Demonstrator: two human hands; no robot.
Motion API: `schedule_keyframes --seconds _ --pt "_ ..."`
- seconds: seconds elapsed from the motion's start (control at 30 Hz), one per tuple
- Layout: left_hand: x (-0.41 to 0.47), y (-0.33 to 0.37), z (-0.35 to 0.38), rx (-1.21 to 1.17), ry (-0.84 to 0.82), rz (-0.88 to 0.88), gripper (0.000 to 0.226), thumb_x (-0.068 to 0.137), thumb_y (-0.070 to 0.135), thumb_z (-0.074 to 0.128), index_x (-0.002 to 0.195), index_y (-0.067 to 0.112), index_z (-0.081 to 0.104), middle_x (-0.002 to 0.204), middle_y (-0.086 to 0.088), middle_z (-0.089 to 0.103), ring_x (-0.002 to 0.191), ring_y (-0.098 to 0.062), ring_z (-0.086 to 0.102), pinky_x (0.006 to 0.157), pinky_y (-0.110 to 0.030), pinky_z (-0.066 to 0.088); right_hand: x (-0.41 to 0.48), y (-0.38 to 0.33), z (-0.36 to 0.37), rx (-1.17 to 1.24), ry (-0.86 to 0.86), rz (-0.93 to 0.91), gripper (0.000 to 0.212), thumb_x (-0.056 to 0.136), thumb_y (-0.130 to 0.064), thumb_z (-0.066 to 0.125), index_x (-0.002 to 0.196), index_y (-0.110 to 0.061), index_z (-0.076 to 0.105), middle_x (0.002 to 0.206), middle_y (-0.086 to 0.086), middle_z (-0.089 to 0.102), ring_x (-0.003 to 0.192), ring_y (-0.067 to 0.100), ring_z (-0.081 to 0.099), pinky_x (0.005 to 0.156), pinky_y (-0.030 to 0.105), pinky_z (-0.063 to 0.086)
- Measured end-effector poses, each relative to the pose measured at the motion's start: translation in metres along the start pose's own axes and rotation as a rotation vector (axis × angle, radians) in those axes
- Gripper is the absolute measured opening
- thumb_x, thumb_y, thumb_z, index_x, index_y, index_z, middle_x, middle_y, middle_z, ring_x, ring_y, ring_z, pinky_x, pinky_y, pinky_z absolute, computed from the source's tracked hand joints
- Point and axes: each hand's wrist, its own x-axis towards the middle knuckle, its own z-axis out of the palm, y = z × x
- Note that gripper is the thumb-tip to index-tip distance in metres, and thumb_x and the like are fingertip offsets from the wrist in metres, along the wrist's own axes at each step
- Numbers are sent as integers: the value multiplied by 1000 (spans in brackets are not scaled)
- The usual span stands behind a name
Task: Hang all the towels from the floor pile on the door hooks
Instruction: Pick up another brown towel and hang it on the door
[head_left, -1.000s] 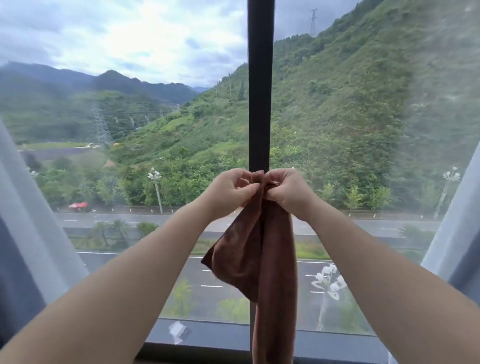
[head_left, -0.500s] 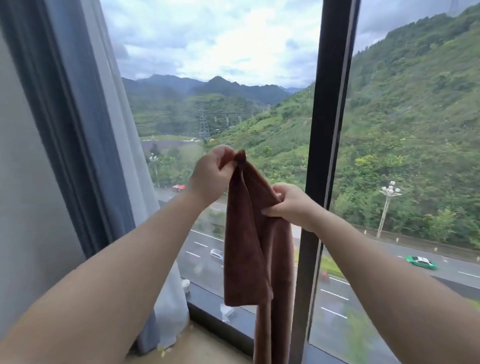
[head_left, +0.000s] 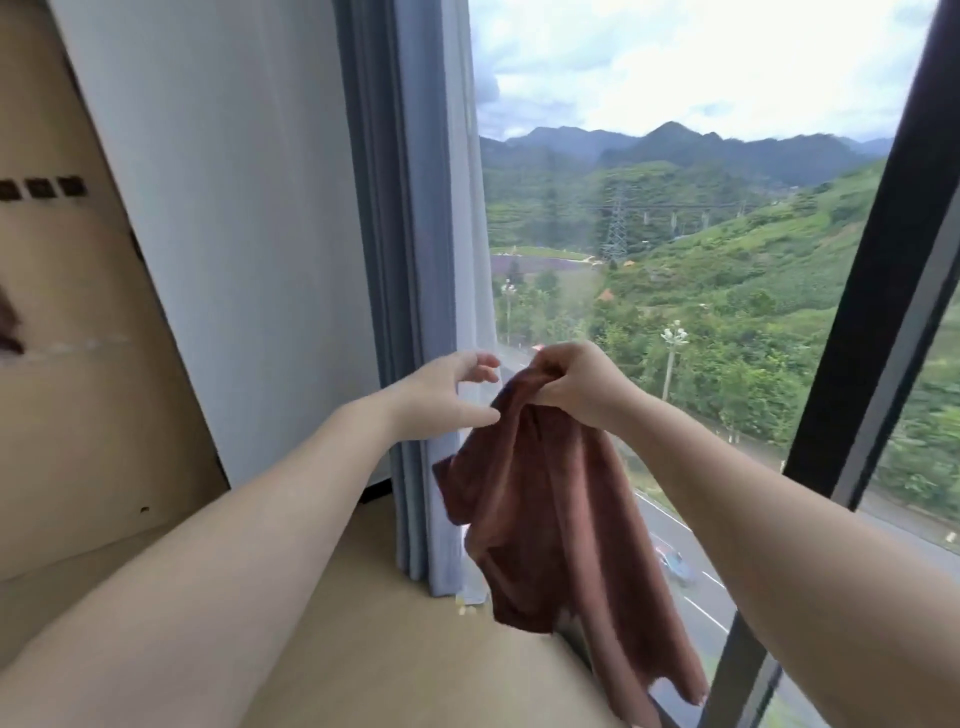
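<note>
Right hand (head_left: 576, 387) pinches the bunched top of the rust-brown cloth towel (head_left: 545, 509), which dangles beside the grey-blue curtain (head_left: 410, 260). Left hand (head_left: 447, 395) hovers released; it should take a corner, spreading the edge for hooking.

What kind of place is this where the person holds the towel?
Probably a room on an upper floor, maybe a bedroom or hotel room. A tall window with a dark frame looks down on a road and green hills, and a blue-grey curtain hangs beside it.
</note>
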Motion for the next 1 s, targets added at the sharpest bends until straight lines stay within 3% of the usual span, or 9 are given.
schedule_keyframes --seconds 0.07,0.2,0.33,0.43,0.53,0.63,0.77,0.9,1.0 --pt "-10 -1 1 -49 -51 -10 40 84 13 67 119 26 54 109 9 67 104 -3 62 90 -20 47 7 -22 15 -58 -59 -62 12 72 -9 75 77 -17 68 64 -4 57 57 7 50 55 22 42" --pt "-26 -17 -24 87 243 -17 12 81 15 67 79 23 59 77 0 62 71 -14 59 69 -33 49 19 -46 30 -168 -216 -96 23 70 -18 78 64 -26 58 65 -5 54 61 13 50 57 26 39" --pt "-51 -28 -64 268 549 10 22 82 7 62 70 16 47 60 7 41 55 -9 35 50 -17 30 30 -47 42 -315 -447 -8 14 68 -26 78 70 -23 65 69 -4 63 64 14 58 61 26 46" --pt "-72 -42 -96 358 668 -47 28 81 8 62 65 18 42 58 7 39 55 -12 33 50 -19 29 35 -50 60 -316 -536 41 18 68 -29 77 82 -19 70 73 1 63 67 17 56 63 27 46" --pt "-94 -60 -127 406 752 -131 33 80 10 63 62 20 37 56 7 38 55 -16 33 54 -28 31 39 -60 79 -46 -597 68 9 72 -11 76 74 -15 68 78 4 66 79 20 64 81 33 55" --pt "-115 -76 -146 456 717 -221 35 80 15 66 62 19 37 55 6 38 55 -19 33 55 -30 30 41 -76 99 163 -596 63 23 76 3 70 65 -16 62 68 1 64 70 19 62 65 25 50" --pt "-145 -91 -157 517 528 -390 20 77 19 68 69 23 51 71 4 57 68 -22 54 65 -32 45 46 -111 126 123 -422 -30 31 76 -5 70 56 -16 49 51 -6 50 48 11 49 50 20 38" --pt "-164 -94 -142 160 294 -444 21 74 11 72 88 24 64 86 4 70 80 -13 67 70 -26 53 50 -159 159 101 -350 -148 32 75 -9 69 58 -12 42 58 2 38 54 16 37 52 24 29" --pt "-163 -99 -130 -111 320 -354 24 78 4 71 95 17 63 84 6 66 77 -8 64 71 -20 49 53 -186 178 34 -330 -222 30 73 -13 72 57 -14 46 57 1 43 53 17 40 49 24 31"
